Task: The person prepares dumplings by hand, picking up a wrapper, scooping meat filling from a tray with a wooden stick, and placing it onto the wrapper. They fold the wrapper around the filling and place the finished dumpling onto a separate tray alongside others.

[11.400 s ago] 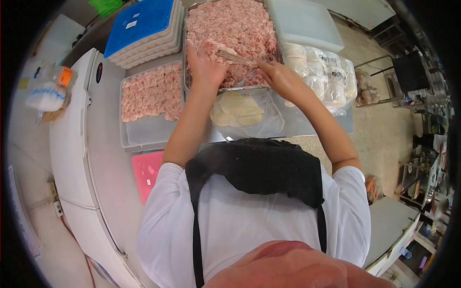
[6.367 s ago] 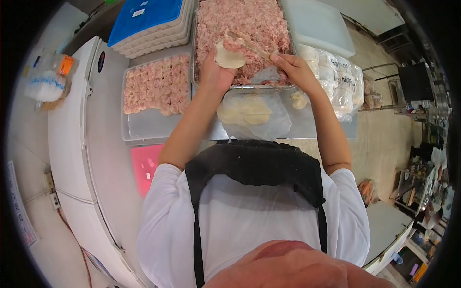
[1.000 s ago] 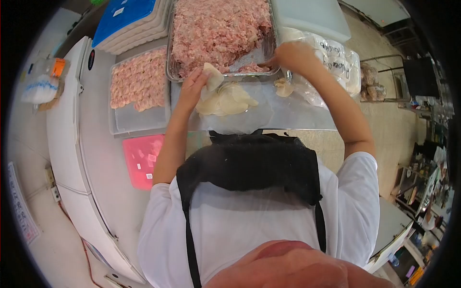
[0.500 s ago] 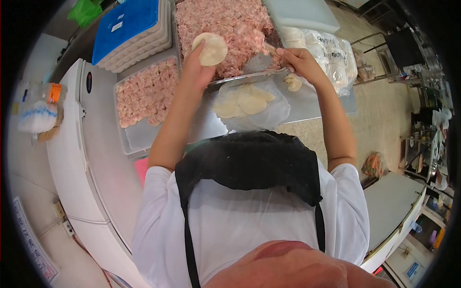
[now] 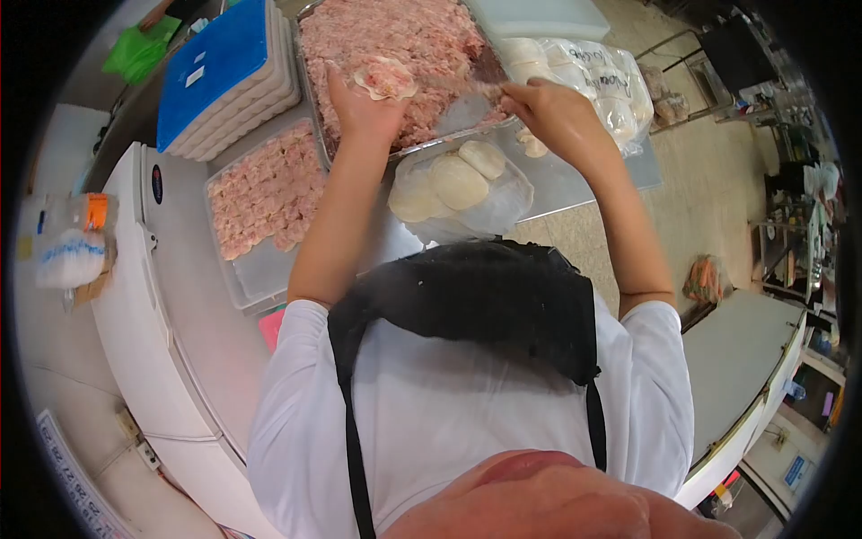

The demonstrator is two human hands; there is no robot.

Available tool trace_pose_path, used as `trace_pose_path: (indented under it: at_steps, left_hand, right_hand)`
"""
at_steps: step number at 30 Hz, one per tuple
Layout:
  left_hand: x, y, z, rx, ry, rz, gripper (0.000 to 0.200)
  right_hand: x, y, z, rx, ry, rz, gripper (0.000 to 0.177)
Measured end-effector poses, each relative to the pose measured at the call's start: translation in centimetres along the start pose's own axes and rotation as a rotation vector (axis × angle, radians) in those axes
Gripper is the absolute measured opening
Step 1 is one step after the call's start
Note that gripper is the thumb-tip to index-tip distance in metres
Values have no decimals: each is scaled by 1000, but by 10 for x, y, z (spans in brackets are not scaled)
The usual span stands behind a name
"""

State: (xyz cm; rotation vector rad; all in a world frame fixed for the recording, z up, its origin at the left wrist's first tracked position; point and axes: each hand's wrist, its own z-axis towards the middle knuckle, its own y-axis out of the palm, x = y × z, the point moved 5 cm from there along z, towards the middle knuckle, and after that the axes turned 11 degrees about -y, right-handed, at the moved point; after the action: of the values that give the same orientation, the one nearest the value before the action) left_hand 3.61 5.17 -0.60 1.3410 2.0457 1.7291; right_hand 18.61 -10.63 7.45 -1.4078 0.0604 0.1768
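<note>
My left hand [image 5: 364, 115] holds a round dough wrapper [image 5: 386, 92] with a mound of minced meat on it. It is above the near left part of a metal tray [image 5: 431, 148] full of pinkish minced meat [image 5: 386, 36]. The fingers of my right hand [image 5: 546, 110] are closed round a thin spatula [image 5: 485, 90], smeared with meat and blurred, over the tray's right side. Just below the tray, several pale wrappers [image 5: 460, 182] lie on a clear plastic bag [image 5: 512, 202]. A small piece of dough [image 5: 532, 144] sits under my right hand.
To the left, a clear container [image 5: 260, 286] holds rows of meat-filled dumplings [image 5: 269, 193]. Stacked trays with a blue lid [image 5: 211, 72] stand behind it. Bagged stacks of wrappers [image 5: 611, 94] sit at the right, beside a translucent lid [image 5: 539, 18]. A white freezer [image 5: 193, 287] flanks the left.
Minced meat now lies on the wrapper in my left hand, which was bare before. The meat lump on the spatula is gone. The view has shifted slightly.
</note>
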Motion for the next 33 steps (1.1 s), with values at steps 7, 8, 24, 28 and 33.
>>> trace_pose_path:
  at_steps: [7, 8, 24, 28, 33]
  left_hand:
    - [-21, 35, -20, 95, -33, 135, 81]
    - [-20, 33, -18, 102, -40, 138, 80]
    - [-27, 54, -6, -371, 42, 972, 65]
    - [-24, 67, -23, -433, 334, 1400, 66]
    - [-6, 34, -9, -189, 84, 1321, 54]
  right_hand:
    - [25, 7, 3, 31, -89, -22, 26]
    - [22, -6, -2, 107, -99, -18, 26]
    - [61, -26, -48, 206, -32, 510, 30]
    - [51, -14, -36, 113, -80, 518, 37]
    - [40, -6, -12, 85, -169, 472, 37]
